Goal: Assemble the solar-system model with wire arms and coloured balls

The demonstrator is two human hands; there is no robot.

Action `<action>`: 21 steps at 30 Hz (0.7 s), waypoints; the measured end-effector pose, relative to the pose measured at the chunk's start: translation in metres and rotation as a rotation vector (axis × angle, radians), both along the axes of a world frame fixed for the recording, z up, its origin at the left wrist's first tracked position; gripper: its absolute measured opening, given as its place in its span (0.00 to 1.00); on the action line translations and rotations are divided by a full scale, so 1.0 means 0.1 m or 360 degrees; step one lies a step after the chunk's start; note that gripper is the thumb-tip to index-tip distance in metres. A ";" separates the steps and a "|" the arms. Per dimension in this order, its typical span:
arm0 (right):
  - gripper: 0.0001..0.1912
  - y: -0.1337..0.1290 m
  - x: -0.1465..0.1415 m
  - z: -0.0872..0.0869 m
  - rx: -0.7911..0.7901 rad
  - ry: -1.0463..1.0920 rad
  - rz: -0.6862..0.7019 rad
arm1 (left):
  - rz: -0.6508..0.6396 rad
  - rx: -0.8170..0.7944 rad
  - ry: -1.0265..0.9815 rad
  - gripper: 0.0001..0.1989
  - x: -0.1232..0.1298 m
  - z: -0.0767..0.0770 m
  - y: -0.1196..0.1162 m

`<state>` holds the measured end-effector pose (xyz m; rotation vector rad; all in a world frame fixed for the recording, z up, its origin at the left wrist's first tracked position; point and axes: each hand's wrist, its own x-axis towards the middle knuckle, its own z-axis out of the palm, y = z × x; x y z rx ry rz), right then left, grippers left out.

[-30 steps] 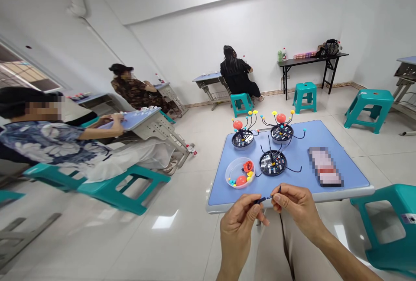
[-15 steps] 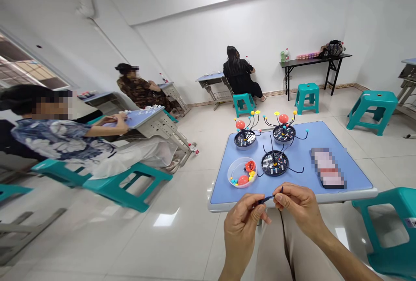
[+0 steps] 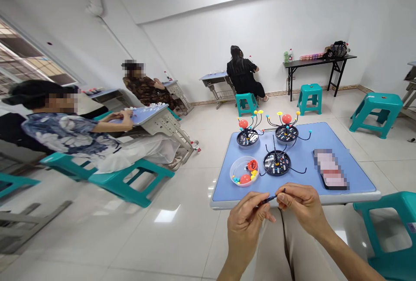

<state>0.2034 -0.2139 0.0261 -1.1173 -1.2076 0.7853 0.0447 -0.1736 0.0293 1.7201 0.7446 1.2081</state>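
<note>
Just in front of the blue table's near edge, my left hand [image 3: 247, 220] pinches one end of a thin black piece [image 3: 269, 199]. The fingers of my right hand [image 3: 301, 206] are closed on its other end. Beyond them on the table [image 3: 302, 185] stands a round black base [image 3: 277, 163] with bare curved black arms. Left of it, a clear round dish [image 3: 234, 179] holds red, yellow and blue balls. Two models with red balls, a left one [image 3: 247, 138] and a right one [image 3: 286, 134], stand at the back.
A phone [image 3: 330, 169] lies on the table's right side. Green stools stand at the right, one [image 3: 390, 216] beside the table. A person [image 3: 68, 131] sits at a desk on the left; two more people sit farther back.
The whole view has shifted slightly, with the scene a little farther right. Both hands still hold the black piece, which is tilted slightly more.
</note>
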 end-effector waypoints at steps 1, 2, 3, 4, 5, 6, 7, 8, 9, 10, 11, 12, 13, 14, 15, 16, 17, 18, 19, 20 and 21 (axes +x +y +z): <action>0.15 0.00 -0.01 0.00 -0.0020 0.0037 -0.0005 | -0.0008 0.0011 -0.0012 0.11 0.00 0.00 0.00; 0.15 0.00 -0.01 -0.01 -0.0040 0.0080 -0.0008 | -0.0011 0.0021 -0.0026 0.11 0.01 -0.01 0.00; 0.15 0.00 -0.02 -0.02 -0.0057 0.0126 -0.0010 | -0.0012 0.0031 -0.0043 0.12 0.02 -0.03 0.00; 0.15 0.00 -0.03 -0.03 -0.0070 0.0170 -0.0012 | -0.0017 0.0042 -0.0060 0.13 0.02 -0.04 0.00; 0.15 0.00 -0.04 -0.04 -0.0078 0.0204 -0.0015 | -0.0026 0.0051 -0.0076 0.13 0.03 -0.06 0.00; 0.14 0.01 -0.05 -0.05 -0.0080 0.0225 -0.0027 | -0.0036 0.0061 -0.0090 0.14 0.04 -0.08 0.01; 0.14 0.01 -0.06 -0.06 -0.0078 0.0231 -0.0043 | -0.0043 0.0074 -0.0104 0.14 0.04 -0.10 0.01; 0.14 0.01 -0.07 -0.08 -0.0073 0.0225 -0.0063 | -0.0048 0.0087 -0.0114 0.14 0.05 -0.12 0.02; 0.14 0.02 -0.08 -0.09 -0.0073 0.0209 -0.0076 | -0.0050 0.0102 -0.0118 0.15 0.06 -0.14 0.02; 0.14 0.02 -0.08 -0.11 -0.0078 0.0193 -0.0087 | -0.0045 0.0118 -0.0115 0.15 0.07 -0.15 0.03; 0.14 0.02 -0.09 -0.12 -0.0087 0.0179 -0.0096 | -0.0034 0.0140 -0.0106 0.16 0.07 -0.17 0.03; 0.14 0.02 -0.10 -0.14 -0.0098 0.0169 -0.0102 | -0.0018 0.0167 -0.0093 0.16 0.08 -0.18 0.04; 0.15 0.02 -0.11 -0.15 -0.0107 0.0160 -0.0108 | -0.0005 0.0194 -0.0078 0.16 0.09 -0.20 0.04; 0.15 0.02 -0.11 -0.16 -0.0113 0.0148 -0.0115 | 0.0003 0.0217 -0.0062 0.15 0.10 -0.21 0.05; 0.16 0.01 -0.12 -0.17 -0.0114 0.0132 -0.0124 | 0.0001 0.0227 -0.0046 0.14 0.11 -0.23 0.05; 0.16 0.01 -0.11 -0.17 -0.0114 0.0107 -0.0136 | -0.0015 0.0215 -0.0035 0.14 0.12 -0.26 0.05; 0.16 0.00 -0.10 -0.17 -0.0118 0.0075 -0.0146 | -0.0045 0.0174 -0.0030 0.13 0.12 -0.28 0.06; 0.16 -0.01 -0.08 -0.17 -0.0124 0.0042 -0.0160 | -0.0081 0.0105 -0.0026 0.13 0.13 -0.30 0.06; 0.16 -0.01 -0.06 -0.17 -0.0132 0.0012 -0.0178 | -0.0113 0.0029 -0.0014 0.14 0.14 -0.31 0.06; 0.16 -0.01 -0.02 -0.16 -0.0140 -0.0009 -0.0197 | -0.0135 -0.0033 0.0008 0.16 0.15 -0.31 0.07; 0.15 -0.01 0.01 -0.15 -0.0149 -0.0016 -0.0211 | -0.0146 -0.0064 0.0042 0.17 0.17 -0.31 0.08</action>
